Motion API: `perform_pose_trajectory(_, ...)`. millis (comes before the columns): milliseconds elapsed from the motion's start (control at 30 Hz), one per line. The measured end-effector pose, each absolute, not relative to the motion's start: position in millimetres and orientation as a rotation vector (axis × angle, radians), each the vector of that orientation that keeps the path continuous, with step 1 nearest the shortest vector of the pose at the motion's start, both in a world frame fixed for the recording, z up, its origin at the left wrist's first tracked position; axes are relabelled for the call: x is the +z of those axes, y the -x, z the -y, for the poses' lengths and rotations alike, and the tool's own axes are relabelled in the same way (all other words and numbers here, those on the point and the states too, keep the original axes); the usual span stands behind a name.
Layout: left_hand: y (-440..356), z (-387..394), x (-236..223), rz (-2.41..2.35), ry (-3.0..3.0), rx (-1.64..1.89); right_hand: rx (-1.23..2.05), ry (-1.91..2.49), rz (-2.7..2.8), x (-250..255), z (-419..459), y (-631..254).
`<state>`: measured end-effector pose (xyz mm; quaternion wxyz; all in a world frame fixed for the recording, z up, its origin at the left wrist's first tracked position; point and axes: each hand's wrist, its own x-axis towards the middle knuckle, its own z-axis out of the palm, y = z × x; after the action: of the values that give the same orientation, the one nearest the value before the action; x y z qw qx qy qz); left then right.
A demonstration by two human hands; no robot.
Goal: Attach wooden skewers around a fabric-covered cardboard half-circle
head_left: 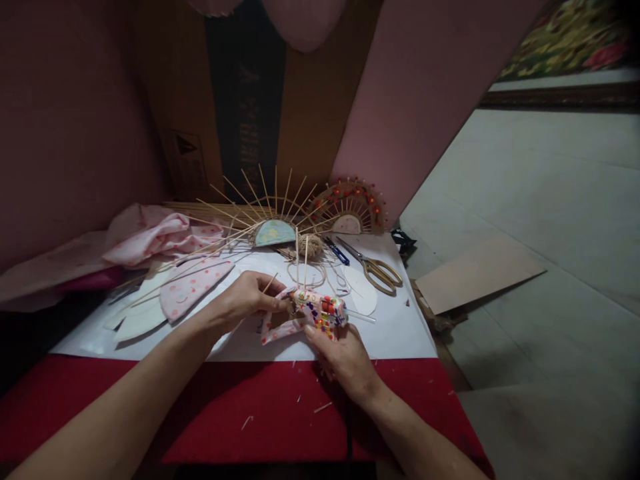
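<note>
A small piece wrapped in patterned fabric (323, 311), with thin wooden sticks rising from it, is held over the white sheet (400, 327). My right hand (345, 357) grips it from below, fingers closed round it. At its left end my left hand (247, 299) pinches the fabric and a thin stick. A loose strip of the same pink fabric (277, 330) hangs under the piece onto the sheet.
Behind the hands lie a half-round fan frame of sticks (273, 230), a decorated fan frame (350, 207), a ball of twine (313, 247), gold scissors (377, 270), a blue pen (337, 252), pink fabric (160, 237) and cut half-round shapes (193, 283). A red cloth (240, 407) covers the near table. Cardboard (475, 273) lies on the floor right.
</note>
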<state>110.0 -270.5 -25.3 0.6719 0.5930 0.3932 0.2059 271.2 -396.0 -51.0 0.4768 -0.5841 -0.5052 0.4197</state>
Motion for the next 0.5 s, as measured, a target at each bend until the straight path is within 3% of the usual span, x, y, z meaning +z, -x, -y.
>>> perform_pose_trajectory(500,-110.5,272.3,-26.8,-0.876,-1.356,0.469,1.085,1.440,1.183,-52.2,393.4,-274.5)
